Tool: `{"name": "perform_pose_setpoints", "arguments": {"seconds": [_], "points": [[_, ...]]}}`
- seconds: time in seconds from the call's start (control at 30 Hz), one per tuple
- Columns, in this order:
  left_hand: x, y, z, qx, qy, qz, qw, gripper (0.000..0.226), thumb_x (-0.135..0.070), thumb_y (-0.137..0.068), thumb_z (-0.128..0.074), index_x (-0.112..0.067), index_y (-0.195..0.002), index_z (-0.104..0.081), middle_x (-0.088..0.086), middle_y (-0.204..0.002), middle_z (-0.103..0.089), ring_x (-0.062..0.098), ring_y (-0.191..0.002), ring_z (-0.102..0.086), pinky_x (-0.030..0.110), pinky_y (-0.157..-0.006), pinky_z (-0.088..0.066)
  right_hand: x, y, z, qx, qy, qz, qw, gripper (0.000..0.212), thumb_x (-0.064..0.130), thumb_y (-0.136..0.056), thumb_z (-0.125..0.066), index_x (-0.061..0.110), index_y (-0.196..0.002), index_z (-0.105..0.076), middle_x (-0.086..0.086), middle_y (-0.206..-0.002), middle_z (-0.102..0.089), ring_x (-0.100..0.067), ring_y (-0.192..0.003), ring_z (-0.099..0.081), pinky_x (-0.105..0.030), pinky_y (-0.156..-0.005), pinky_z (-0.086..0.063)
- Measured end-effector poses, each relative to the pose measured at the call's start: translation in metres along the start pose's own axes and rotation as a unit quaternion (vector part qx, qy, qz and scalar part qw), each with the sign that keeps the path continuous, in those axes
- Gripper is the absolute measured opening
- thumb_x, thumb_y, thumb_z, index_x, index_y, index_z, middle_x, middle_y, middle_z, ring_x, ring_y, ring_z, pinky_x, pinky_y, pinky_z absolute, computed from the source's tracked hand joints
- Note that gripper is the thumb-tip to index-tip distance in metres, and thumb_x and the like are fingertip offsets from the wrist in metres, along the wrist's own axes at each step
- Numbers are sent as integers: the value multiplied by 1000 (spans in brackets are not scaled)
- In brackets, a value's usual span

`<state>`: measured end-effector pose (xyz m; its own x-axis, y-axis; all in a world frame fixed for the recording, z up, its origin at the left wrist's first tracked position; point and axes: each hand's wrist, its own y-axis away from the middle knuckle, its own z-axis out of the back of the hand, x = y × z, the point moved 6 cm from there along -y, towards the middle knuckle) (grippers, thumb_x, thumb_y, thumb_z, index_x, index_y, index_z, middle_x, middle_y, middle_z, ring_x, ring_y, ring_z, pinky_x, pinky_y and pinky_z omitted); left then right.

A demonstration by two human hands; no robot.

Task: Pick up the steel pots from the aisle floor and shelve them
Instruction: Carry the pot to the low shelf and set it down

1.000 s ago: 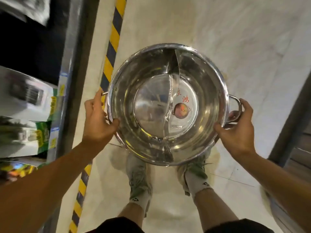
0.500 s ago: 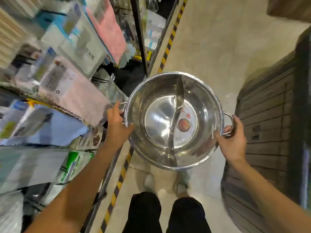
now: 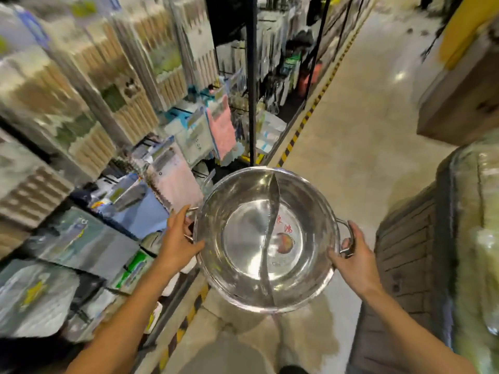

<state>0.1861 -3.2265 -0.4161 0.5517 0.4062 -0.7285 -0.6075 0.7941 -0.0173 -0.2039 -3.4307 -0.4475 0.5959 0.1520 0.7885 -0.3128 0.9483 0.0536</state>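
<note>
A wide shiny steel pot (image 3: 243, 233) with a curved divider down its middle and a red sticker inside hangs level in front of me, above the aisle floor. My left hand (image 3: 178, 238) grips its left side handle. My right hand (image 3: 353, 255) grips the right loop handle. The pot's mouth faces up and it holds nothing. The shelving (image 3: 113, 147) stands just to the pot's left.
Racks on the left carry packaged chopsticks, cloths and boxed goods, with a black upright post (image 3: 252, 85). A yellow-black stripe (image 3: 299, 130) edges the pale aisle floor (image 3: 359, 136). Dark stacked crates (image 3: 405, 255) and wrapped goods stand on the right; a cardboard box (image 3: 464, 98) sits above.
The view has tilted up from my feet to the aisle and shelves. The pot, held in both hands throughout, now sits lower in view and beside the left shelving.
</note>
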Motion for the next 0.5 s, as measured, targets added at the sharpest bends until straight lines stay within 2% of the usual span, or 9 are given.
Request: {"name": "perform_pose_setpoints", "arguments": {"seconds": [0.07, 0.1, 0.17, 0.27, 0.33, 0.4, 0.47, 0.5], "points": [[5, 36, 9, -34, 20, 4, 999, 98, -13, -67, -88, -14, -149, -35, 7, -119, -42, -12, -96, -47, 0, -82, -35, 3, -3, -8, 41, 13, 30, 999, 88, 34, -78, -80, 27, -150, -31, 6, -74, -58, -5, -66, -59, -15, -52, -44], [7, 57, 15, -56, 24, 13, 998, 96, -15, -67, -89, -17, -148, -36, 4, -118, -41, -11, -100, -48, -3, -82, -34, 7, -3, -14, 62, 18, 54, 996, 87, 39, -77, -79, 27, -149, -32, 7, -74, -58, -6, -63, -59, -18, -51, -42], [12, 101, 28, -98, 9, 46, 994, 94, -24, -67, -89, -26, -146, -37, -1, -115, -41, 4, -104, -47, -4, -84, -31, 16, -3, -30, 110, 23, 100, 989, 84, 48, -76, -76, 30, -146, -34, 8, -75, -59, -6, -63, -59, -23, -52, -42], [26, 178, 50, -164, -14, 116, 980, 93, -23, -68, -88, -39, -140, -32, -4, -111, -42, 12, -104, -44, -4, -82, -30, 35, 7, -68, 184, 20, 143, 972, 85, 49, -75, -76, 30, -147, -34, 7, -77, -60, -9, -65, -61, -27, -53, -45], [39, 230, 69, -203, -36, 167, 964, 92, -23, -67, -87, -28, -143, -37, -10, -104, -41, 18, -102, -46, -1, -82, -32, 54, 23, -100, 227, 15, 167, 959, 85, 52, -74, -73, 32, -147, -33, 8, -79, -62, -7, -67, -62, -24, -52, -43], [53, 289, 88, -235, -63, 227, 943, 91, -22, -67, -88, -17, -144, -40, -6, -105, -40, 19, -100, -48, 1, -78, -36, 76, 47, -134, 281, 11, 193, 940, 85, 54, -72, -71, 33, -146, -34, 9, -79, -62, -5, -69, -62, -22, -54, -42], [67, 355, 105, -275, -54, 287, 916, 96, -23, -69, -88, -19, -148, -34, -1, -115, -41, 10, -97, -47, -1, -74, -40, 101, 79, -166, 328, 10, 232, 916, 84, 49, -73, -76, 33, -145, -36, 10, -81, -63, -6, -71, -63, -23, -57, -44], [72, 388, 112, -293, -41, 311, 903, 98, -26, -70, -87, -21, -150, -31, 1, -122, -41, 9, -99, -47, 4, -77, -43, 113, 98, -182, 347, 7, 251, 904, 84, 45, -73, -79, 35, -145, -36, 10, -86, -65, -8, -75, -64, -25, -60, -45]]}}
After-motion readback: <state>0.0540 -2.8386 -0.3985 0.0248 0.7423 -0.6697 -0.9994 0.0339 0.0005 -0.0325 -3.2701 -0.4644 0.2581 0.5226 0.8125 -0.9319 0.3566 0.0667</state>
